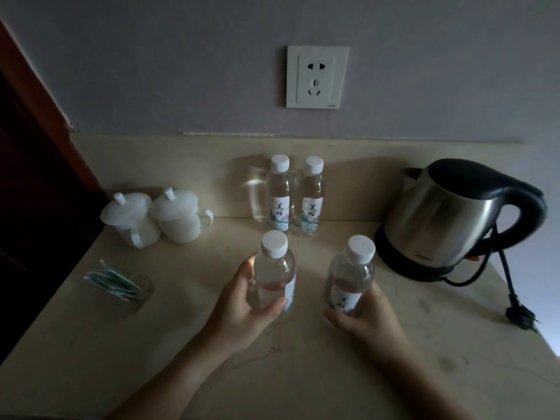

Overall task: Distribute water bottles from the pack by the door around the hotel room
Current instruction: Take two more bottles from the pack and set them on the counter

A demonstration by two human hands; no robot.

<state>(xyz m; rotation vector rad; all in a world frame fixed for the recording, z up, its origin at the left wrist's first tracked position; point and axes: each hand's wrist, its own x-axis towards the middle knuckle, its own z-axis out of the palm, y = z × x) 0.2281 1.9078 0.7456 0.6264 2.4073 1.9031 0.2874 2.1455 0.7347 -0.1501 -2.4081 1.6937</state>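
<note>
My left hand (242, 307) grips a clear water bottle (274, 268) with a white cap, held upright over the beige counter (303, 374). My right hand (363, 316) grips a second water bottle (350, 277) of the same kind, tilted slightly right. Two more bottles stand side by side at the back against the splashback: one on the left (278, 197) and one on the right (312, 198), both with white caps and labels facing me.
Two white lidded cups (154, 216) stand at the back left. A clear holder with sachets (118, 286) lies at the left. A steel kettle (454, 216) on its base sits at the right, its unplugged cord and plug (519, 315) near the edge. A wall socket (316, 77) is above.
</note>
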